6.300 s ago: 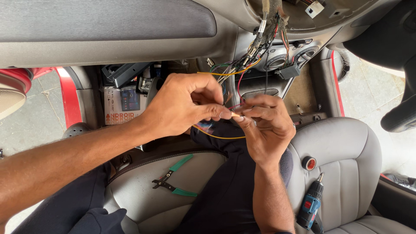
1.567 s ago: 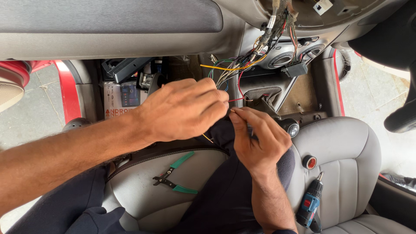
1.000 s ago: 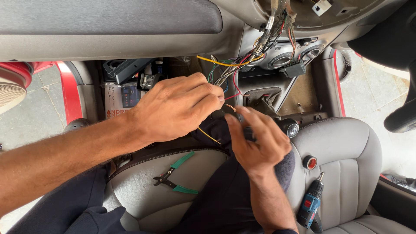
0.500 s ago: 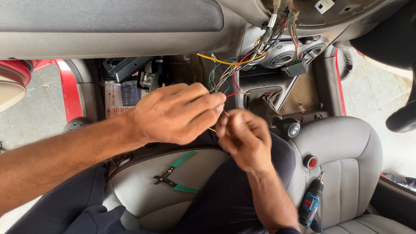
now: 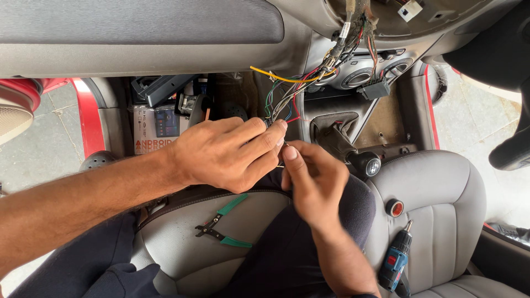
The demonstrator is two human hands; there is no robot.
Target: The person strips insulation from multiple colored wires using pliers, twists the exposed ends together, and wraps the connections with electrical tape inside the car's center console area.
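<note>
On the grey leather seat (image 5: pixel 182 259) lie green-handled pliers (image 5: pixel 221 227), and above them the left hand (image 5: pixel 226 154) and right hand (image 5: pixel 314 179) meet, fingertips pinched shut on thin wire ends. These look light, limp and easily kinked, best gripped on the insulation near the tips. They run from between the fingertips up into the loose bundle of coloured wires (image 5: pixel 298 91) hanging from the dashboard.

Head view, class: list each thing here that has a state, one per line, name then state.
Left hand: fingertips pinched on the wires.
Right hand: pinching the same wires.
Wire bundle: hanging loose from the open dash.
Green-handled pliers: lying on the seat, handles apart.
Blue power screwdriver: lying unused on the other seat.
</note>
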